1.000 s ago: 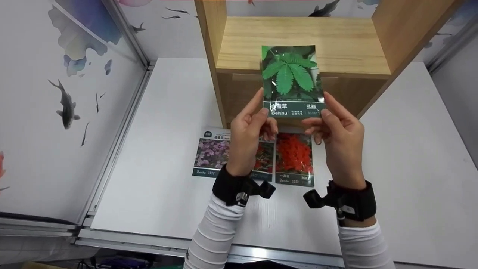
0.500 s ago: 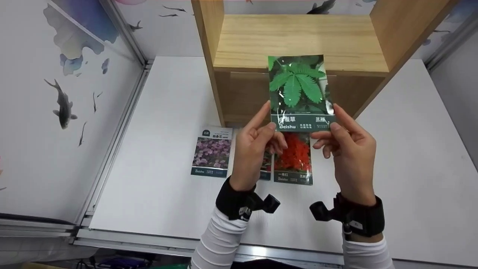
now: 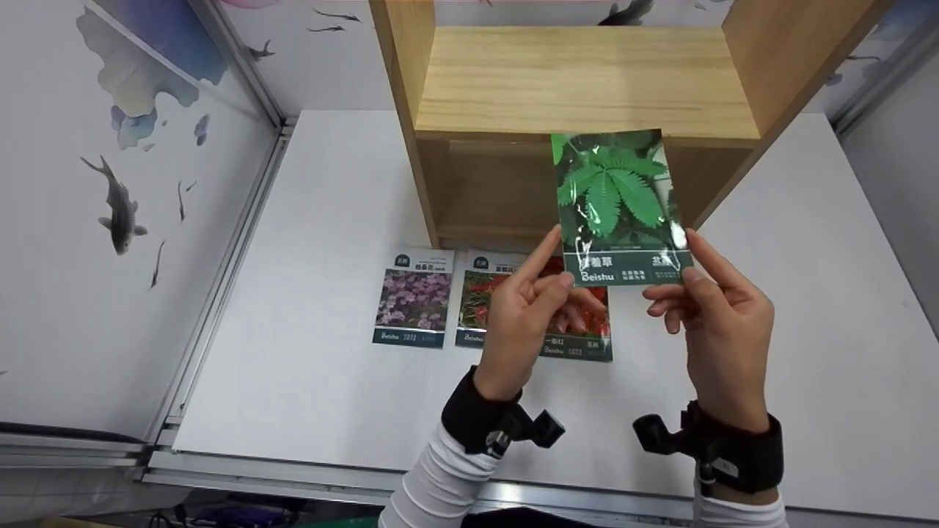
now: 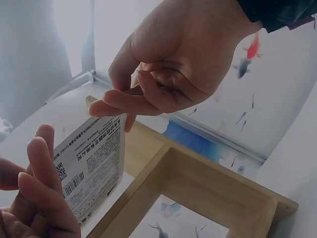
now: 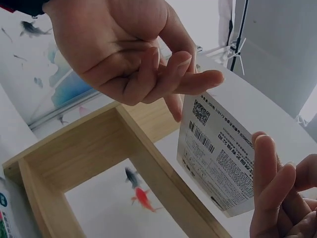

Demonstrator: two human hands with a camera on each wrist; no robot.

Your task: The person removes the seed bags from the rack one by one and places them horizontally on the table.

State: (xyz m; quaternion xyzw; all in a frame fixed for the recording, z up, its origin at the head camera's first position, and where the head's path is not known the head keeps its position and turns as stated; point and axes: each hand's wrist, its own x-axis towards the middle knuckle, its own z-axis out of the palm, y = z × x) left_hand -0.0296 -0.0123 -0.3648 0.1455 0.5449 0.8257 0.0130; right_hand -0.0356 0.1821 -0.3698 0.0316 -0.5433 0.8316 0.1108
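Observation:
A seed packet with a green leaf picture is held up in front of the wooden shelf. My left hand pinches its lower left corner between thumb and fingers, and my right hand pinches the lower right corner. Both wrist views show the packet's white printed back with a barcode. On the table lie a purple-flower seed packet, a red-flower packet partly behind my left hand, and another red-flower packet, partly covered by my left fingers and the held packet.
The wooden shelf unit stands at the back of the white table, just beyond the packets. A fish-painted wall panel borders the table on the left. A metal rail runs along the front edge.
Both hands have moved right and down in the head view, bringing the leaf packet toward the body and tilting it slightly. The middle packet on the table shows more now.

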